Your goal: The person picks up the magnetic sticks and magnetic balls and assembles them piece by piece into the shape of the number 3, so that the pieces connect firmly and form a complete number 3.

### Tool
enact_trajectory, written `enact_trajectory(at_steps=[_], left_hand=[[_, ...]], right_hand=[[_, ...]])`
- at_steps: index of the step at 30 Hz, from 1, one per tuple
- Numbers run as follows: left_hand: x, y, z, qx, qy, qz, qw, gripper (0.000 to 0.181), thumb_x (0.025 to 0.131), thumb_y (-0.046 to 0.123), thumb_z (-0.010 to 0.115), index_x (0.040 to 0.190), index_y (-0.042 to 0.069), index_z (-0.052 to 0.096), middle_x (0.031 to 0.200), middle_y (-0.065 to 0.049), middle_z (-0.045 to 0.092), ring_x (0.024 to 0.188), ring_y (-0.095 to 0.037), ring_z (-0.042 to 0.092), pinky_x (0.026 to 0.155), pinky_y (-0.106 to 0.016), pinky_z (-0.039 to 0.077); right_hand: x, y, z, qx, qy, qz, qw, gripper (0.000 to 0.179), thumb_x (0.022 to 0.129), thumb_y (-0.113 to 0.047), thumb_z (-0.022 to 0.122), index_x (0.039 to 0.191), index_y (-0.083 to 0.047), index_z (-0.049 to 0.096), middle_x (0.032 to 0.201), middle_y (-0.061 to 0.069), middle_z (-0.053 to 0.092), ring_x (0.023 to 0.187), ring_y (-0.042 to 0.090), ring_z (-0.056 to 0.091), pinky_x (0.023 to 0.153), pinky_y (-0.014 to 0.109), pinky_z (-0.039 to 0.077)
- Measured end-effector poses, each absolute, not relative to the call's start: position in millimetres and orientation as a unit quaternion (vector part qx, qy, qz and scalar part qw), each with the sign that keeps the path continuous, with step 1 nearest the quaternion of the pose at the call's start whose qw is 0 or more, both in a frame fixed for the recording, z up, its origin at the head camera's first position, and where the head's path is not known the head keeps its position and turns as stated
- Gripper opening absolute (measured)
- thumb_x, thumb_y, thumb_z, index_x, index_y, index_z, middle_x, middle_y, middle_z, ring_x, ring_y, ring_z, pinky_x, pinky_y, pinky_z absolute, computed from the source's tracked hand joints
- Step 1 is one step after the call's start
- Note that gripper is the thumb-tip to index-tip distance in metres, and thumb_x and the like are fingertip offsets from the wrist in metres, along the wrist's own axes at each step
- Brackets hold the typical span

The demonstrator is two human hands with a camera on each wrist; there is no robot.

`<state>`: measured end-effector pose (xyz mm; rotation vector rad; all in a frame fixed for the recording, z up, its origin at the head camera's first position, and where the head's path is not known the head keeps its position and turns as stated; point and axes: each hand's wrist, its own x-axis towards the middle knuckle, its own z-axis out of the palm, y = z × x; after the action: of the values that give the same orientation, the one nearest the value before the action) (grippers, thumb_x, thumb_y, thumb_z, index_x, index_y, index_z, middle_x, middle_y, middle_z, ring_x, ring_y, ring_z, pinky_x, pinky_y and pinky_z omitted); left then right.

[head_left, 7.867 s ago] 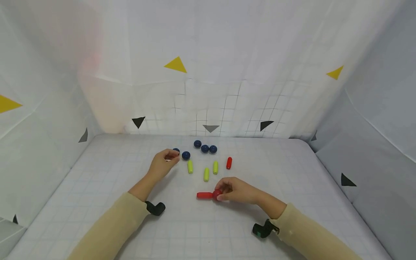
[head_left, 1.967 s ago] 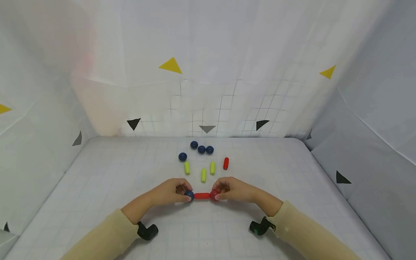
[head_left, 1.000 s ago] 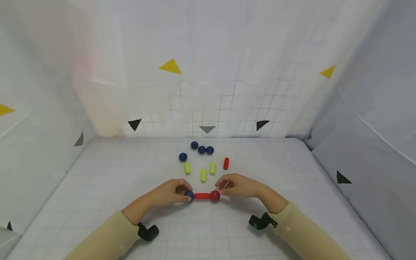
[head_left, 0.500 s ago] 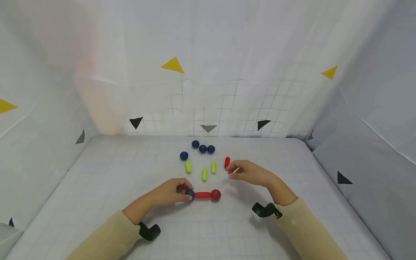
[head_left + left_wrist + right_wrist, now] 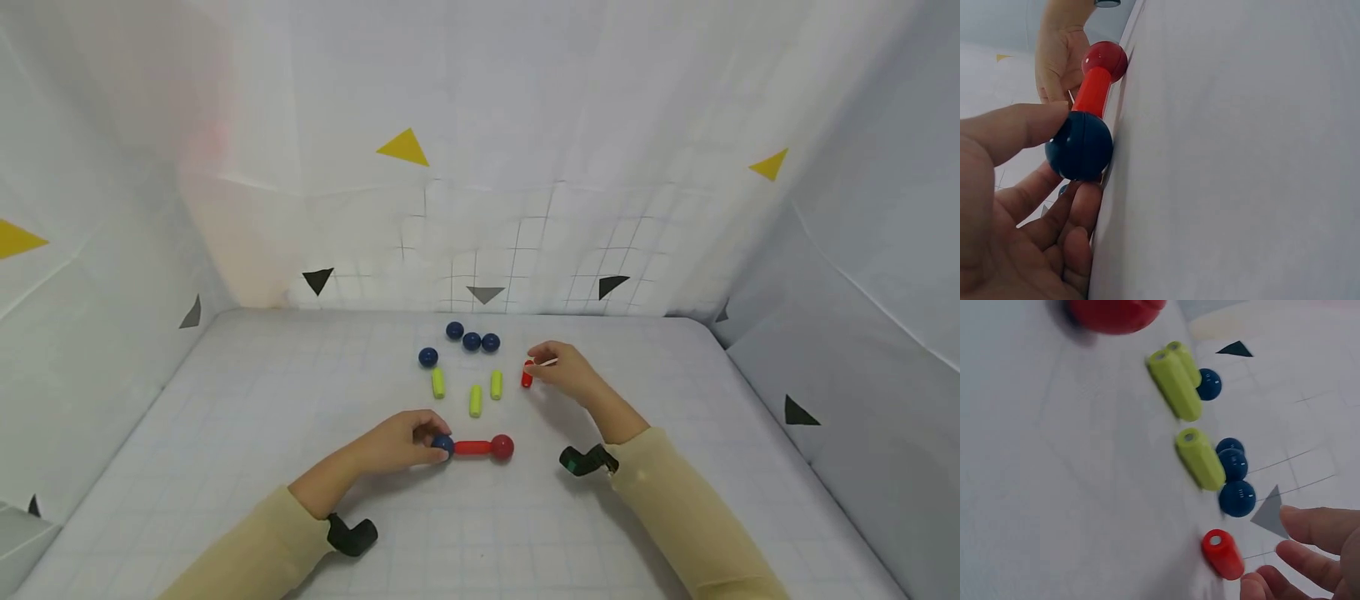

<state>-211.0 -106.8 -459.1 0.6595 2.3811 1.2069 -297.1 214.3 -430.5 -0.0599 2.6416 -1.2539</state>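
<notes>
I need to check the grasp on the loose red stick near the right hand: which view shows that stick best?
The right wrist view: the loose red stick lies whole beside the fingertips, untouched. In the head view the right hand partly hides it. The left wrist view misses it.

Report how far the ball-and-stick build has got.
Done: one red stick joins a blue ball and a red ball. In hand: the left hand holds the blue ball; the right hand reaches the loose red stick. Left: three green sticks and four blue balls lie unjoined.
</notes>
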Motion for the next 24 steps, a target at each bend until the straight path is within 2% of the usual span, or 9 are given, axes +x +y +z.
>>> enact_trajectory(at_steps=[7,18,24], left_hand=[[-210.5,-104.9,-459.6,0.233,0.847,0.435,0.199,0.028,0.089,0.027,0.078,0.111,0.016,0.066,0.089,0.0,0.057,0.083,-0.017,0.052,0.066,-0.026,0.043],[-211.2,-102.5,-455.7,0.229,0.851,0.429,0.196,0.027,0.089,0.028,0.078,0.111,0.018,0.066,0.09,0.0,0.057,0.086,-0.017,0.052,0.069,-0.027,0.044],[-211.6,-101.8,-457.8,0.232,0.853,0.423,0.197,0.026,0.091,0.028,0.076,0.113,0.018,0.066,0.092,0.002,0.058,0.089,-0.016,0.052,0.073,-0.029,0.044]], right_hand=[[-306.1,211.7,-440.6,-0.007,0.908,-0.404,0.111,0.049,0.094,-0.026,0.07,0.136,-0.005,0.057,0.134,0.018,0.055,0.12,0.033,0.053,0.099,0.048,0.047],[-310.3,208.5,-440.9,-0.025,0.913,-0.387,0.123,0.046,0.094,-0.017,0.071,0.135,-0.001,0.057,0.127,0.016,0.061,0.118,0.031,0.056,0.098,0.044,0.047],[-310.0,209.5,-447.2,-0.031,0.917,-0.381,0.113,0.047,0.091,-0.015,0.075,0.133,-0.004,0.06,0.125,0.013,0.061,0.114,0.029,0.057,0.095,0.042,0.049]])
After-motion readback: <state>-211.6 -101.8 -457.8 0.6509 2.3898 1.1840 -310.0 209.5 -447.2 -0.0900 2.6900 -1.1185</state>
